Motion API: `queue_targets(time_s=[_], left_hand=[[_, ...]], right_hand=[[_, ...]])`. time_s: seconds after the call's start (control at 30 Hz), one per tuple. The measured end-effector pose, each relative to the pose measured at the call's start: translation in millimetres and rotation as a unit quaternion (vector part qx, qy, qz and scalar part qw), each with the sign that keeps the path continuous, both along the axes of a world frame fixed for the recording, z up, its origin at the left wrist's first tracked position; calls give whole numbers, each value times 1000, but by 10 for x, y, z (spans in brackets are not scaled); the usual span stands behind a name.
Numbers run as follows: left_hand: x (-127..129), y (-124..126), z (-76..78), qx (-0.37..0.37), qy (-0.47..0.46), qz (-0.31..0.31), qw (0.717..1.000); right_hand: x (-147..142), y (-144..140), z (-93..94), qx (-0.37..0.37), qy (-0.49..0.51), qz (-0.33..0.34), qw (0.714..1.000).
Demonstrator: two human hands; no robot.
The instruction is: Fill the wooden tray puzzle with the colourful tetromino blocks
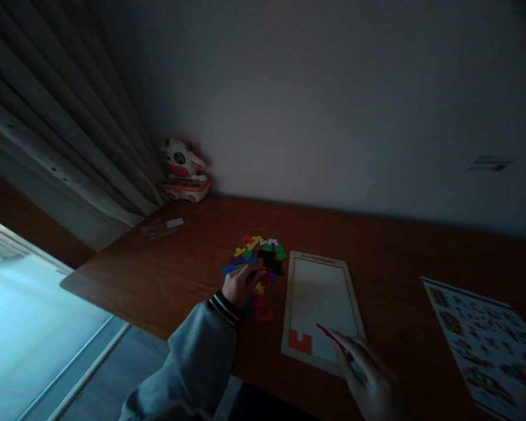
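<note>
A wooden puzzle tray (291, 304) lies on the brown desk (390, 275), with one orange piece (299, 341) set in its near left corner. To the left of the tray lies a heap of coloured puzzle pieces (258, 257). My left hand (239, 286), in a grey sleeve, rests on the near side of the heap, fingers touching pieces. My right hand (368, 380) hovers over the tray's near edge and pinches a thin red piece (328, 333).
A printed sheet with pictures (486, 345) lies at the right of the desk. A red and white toy (184, 172) stands in the far left corner by the curtain (56, 134). A small clear bag (162, 227) lies near it. The desk's left edge drops to the floor.
</note>
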State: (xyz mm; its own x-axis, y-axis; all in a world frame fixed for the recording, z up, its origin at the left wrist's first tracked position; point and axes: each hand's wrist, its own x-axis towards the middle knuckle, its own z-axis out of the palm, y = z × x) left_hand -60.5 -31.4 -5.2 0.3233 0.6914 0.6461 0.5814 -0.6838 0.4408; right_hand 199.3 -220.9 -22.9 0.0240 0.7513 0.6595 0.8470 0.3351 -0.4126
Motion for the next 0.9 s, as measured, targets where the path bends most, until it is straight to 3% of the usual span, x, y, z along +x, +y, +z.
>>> queue_targets(time_s=[0.37,0.63,0.9], left_hand=[[610,-700,-28,-37,-54,-156,986],[746,-686,-188,-16,73,-273,959],[740,-676,-210,-102,84,-319,938]], right_hand=[[13,-22,-109,-50,-59,-81,994],[15,-26,-119,-61,-64,-120,989],[24,-22,-153,-89,-39,-117,988]])
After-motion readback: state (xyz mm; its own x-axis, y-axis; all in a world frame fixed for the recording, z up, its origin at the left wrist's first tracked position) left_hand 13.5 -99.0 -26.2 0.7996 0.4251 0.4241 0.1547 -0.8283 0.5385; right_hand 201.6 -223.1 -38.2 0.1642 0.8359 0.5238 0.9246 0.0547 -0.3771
